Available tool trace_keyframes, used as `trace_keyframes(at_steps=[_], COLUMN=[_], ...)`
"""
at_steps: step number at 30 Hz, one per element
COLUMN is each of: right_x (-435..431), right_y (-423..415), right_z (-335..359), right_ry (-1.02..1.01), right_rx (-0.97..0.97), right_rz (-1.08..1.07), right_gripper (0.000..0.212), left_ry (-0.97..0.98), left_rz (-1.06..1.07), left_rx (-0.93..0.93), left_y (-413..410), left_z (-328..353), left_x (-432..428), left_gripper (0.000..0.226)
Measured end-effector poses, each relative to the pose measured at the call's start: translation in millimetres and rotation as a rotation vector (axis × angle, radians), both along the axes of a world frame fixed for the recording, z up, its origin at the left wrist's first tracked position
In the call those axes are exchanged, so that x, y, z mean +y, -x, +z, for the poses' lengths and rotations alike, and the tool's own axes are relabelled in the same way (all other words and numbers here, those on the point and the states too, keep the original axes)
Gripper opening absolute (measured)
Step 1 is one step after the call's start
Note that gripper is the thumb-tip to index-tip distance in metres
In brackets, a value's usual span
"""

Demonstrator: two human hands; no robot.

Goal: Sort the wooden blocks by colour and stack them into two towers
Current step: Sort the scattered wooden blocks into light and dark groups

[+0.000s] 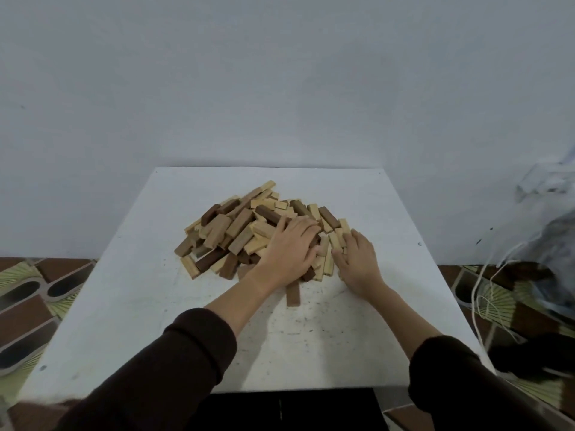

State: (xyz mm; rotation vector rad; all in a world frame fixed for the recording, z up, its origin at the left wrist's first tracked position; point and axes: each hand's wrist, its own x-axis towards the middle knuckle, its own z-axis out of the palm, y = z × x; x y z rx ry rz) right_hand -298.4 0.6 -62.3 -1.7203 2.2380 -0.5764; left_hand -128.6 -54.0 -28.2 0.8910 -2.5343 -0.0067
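A mixed pile [236,228] of light and dark blocks lay unsorted near the middle of the white table [124,290], with no tower begun. The left hand [291,247] rested palm down on the pile's right part, fingers fairly straight and spread over the blocks. The right hand [357,259] lay flat at the pile's right edge, fingers touching light blocks, gripping nothing visible. One dark block [293,293] lay just in front of the pile.

Pale bare wall [280,73] behind a white table [109,306] — patterned tile floor [28,306], white cord [479,293] at right.
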Motion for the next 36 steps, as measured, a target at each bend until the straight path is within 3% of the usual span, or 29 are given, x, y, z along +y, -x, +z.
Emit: trace_keyframes(at_steps=[3, 8, 12, 16, 20, 27, 36], right_x=[5.3, 19.9, 24.7, 25.0, 20.9, 9.2, -12.9], right_y=[-2.3, -17.4, -39.0, -53.1, -57.6, -66.1, -67.9], right_z=[5.0, 12.2, 7.2, 3.3, 1.0, -3.3, 0.6], right_ry=[0.008, -0.023, -0.087, -0.079, -0.101, -0.09, -0.124], right_rx=[0.011, 0.202, 0.271, 0.286, 0.311, 0.335, 0.35], right_rz=[-0.019, 0.075, 0.084, 0.087, 0.084, 0.069, 0.06], right_gripper=[0.103, 0.127, 0.129, 0.123, 0.118, 0.108, 0.116], left_ry=[-0.034, -0.027, -0.259, -0.414, -0.409, -0.282, -0.275], left_rz=[0.062, 0.316, 0.517, 0.544, 0.522, 0.456, 0.445], left_rx=[0.171, 0.303, 0.201, 0.129, 0.081, 0.154, 0.148], left_y=[-24.8, -87.5, -123.3, -143.4, -147.7, -144.6, -137.9], left_z=[6.6, -8.8, -24.2, -35.4, -40.3, -50.4, -50.5], left_x=[-3.0, -8.3, -3.3, 0.2, -6.0, -17.7, -36.6], left_gripper=[0.051, 0.081, 0.118, 0.13, 0.13, 0.124, 0.123])
